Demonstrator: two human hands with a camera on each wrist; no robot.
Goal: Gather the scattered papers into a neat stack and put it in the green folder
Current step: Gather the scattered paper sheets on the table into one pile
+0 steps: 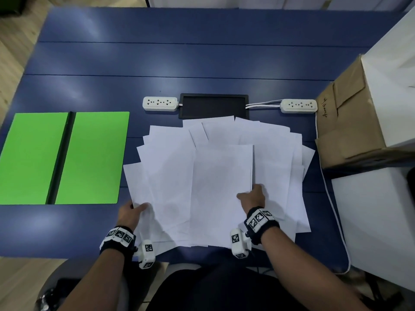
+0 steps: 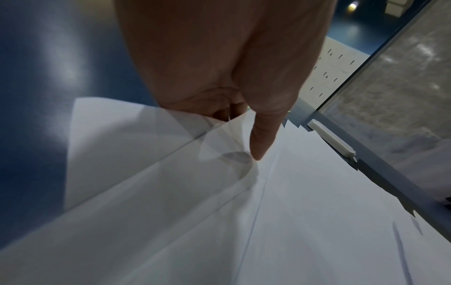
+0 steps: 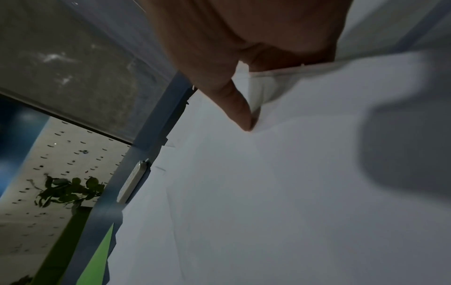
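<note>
Several white papers (image 1: 220, 176) lie fanned and overlapping in the middle of the blue table (image 1: 179, 59). The green folder (image 1: 89, 158) lies open and flat to their left, apart from them. My left hand (image 1: 138, 208) grips the pile's near left edge, thumb (image 2: 258, 142) on top of the papers (image 2: 292, 212) and fingers hidden beneath. My right hand (image 1: 250, 194) pinches the right edge of the top sheets near their front, thumb (image 3: 241, 111) pressing on the papers (image 3: 244, 192), fingers tucked under. A corner of the green folder (image 3: 97, 260) shows in the right wrist view.
Two white power strips (image 1: 160, 103) (image 1: 298, 105) flank a black recessed panel (image 1: 213, 105) just behind the papers. A cardboard box (image 1: 350, 122) stands at the right, close to the papers' edge. A white cable (image 1: 332, 198) runs down the table's right side.
</note>
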